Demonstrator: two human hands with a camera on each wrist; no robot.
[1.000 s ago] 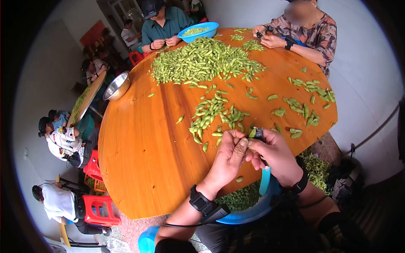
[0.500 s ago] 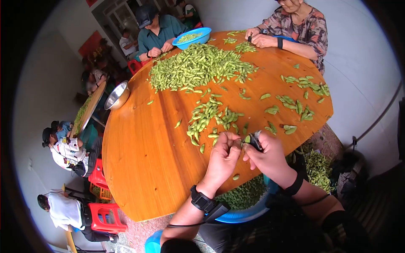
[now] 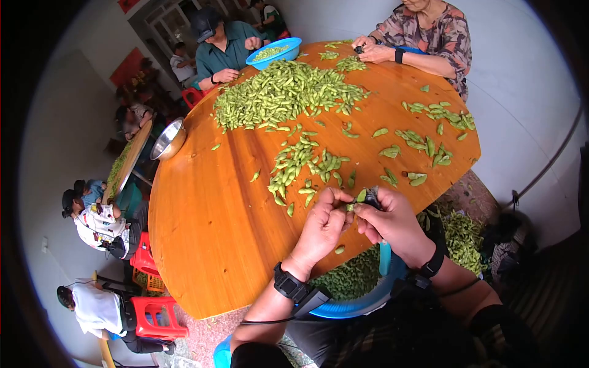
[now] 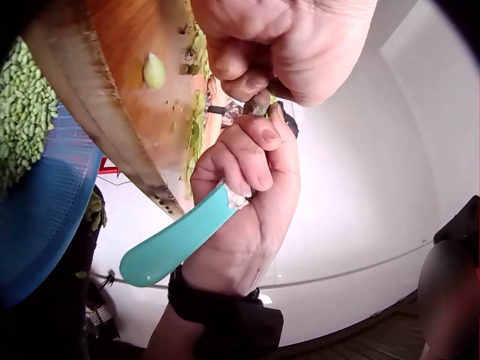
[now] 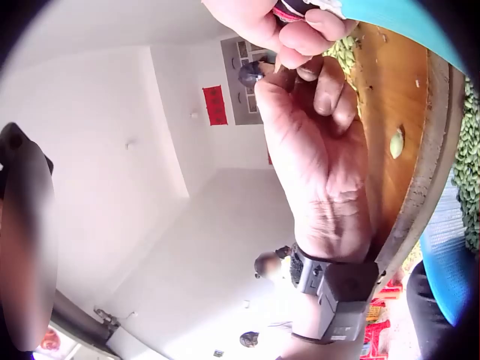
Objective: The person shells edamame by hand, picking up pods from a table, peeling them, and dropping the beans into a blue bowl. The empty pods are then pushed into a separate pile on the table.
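In front of me, over the table's near edge, my two hands meet at the fingertips. My left hand (image 3: 325,224) pinches a green soybean pod (image 3: 350,207) between thumb and fingers. My right hand (image 3: 396,224) grips a tool with a turquoise handle (image 4: 176,240), its curled fingers hiding most of the front part. White wrapping shows where the handle enters the fist. Another green pod (image 3: 362,195) sticks up beside the right thumb. Below the hands is a blue basin (image 3: 343,310) with shelled beans (image 3: 350,279). One loose bean (image 3: 340,249) lies at the table edge.
A big heap of pods (image 3: 282,92) covers the far part of the wooden table (image 3: 202,227), with a smaller pile (image 3: 294,162) nearer me. Leftover pods (image 3: 429,144) lie to the right. A metal bowl (image 3: 169,140) stands at the left edge. Two people sit across.
My hands were slightly apart half a second ago and are now together, with a green pod between the fingertips. The person in the teal shirt has lifted one hand beside the far basin.
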